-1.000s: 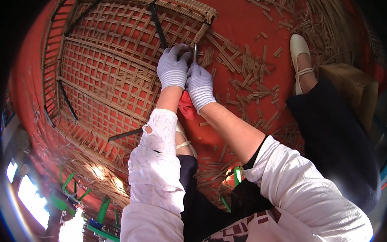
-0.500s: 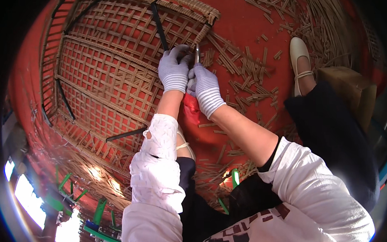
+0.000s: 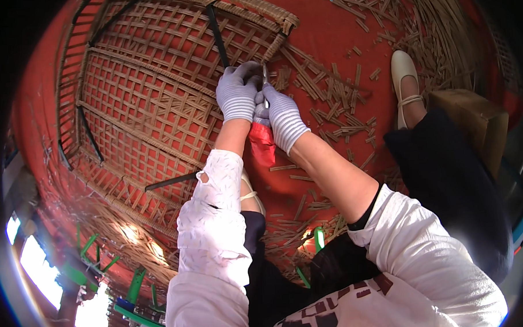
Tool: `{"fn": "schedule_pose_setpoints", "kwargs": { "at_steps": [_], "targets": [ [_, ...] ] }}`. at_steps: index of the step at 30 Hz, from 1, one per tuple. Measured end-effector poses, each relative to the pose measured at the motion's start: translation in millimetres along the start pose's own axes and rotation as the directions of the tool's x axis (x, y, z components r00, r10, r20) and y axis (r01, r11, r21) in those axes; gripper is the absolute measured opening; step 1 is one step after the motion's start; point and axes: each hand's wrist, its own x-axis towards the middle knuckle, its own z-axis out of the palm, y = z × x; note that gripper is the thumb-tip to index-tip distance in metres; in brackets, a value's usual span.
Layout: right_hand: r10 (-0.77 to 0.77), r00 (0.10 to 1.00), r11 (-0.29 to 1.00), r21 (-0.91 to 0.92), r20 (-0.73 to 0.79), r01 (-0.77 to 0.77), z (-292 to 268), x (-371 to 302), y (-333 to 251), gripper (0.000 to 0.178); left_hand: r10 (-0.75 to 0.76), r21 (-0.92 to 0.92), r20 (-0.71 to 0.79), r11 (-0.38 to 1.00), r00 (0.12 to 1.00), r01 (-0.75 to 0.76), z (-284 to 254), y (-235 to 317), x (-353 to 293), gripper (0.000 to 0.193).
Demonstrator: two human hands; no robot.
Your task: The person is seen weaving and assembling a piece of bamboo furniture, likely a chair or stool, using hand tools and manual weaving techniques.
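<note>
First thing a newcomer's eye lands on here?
Probably the big woven frame with black strips, filling the upper left against the red floor. Next, the pale-gloved left grip and right grip, close together by the frame's right edge, the right one holding a shiny metal tool. Then the loose brown cut pieces scattered on the floor to their right.

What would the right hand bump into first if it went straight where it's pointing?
Probably the left hand, which sits just ahead of the right hand, up and to the left. The woven cane piece seems next, but depth is unclear.
</note>
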Motion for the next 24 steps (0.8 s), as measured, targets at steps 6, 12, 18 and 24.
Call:
{"fn": "schedule_pose_setpoints", "kwargs": {
  "at_steps": [6,12,18,24],
  "targets": [
    [-0.071,0.990,0.997,-0.014,-0.125,0.069,19,2,6,0.037,-0.046,-0.103,0.076,0.993,0.996,0.054,-3,-4,3,0.029],
    [-0.205,0.958,0.977,-0.106,-0.203,0.186,21,7,16,0.040,0.019,-0.067,0.037,0.998,0.999,-0.017,-7,-2,-1,0.029],
    [-0.256,0.957,0.953,-0.202,-0.140,0.226,15,8,15,0.037,0.017,-0.009,0.033,1.000,0.999,-0.017,-7,-3,-3,0.026],
    [-0.242,0.953,0.954,-0.226,-0.184,0.198,9,3,9,0.038,0.048,-0.013,0.014,0.999,0.999,-0.048,-6,-4,-8,0.025]
  ]
}}
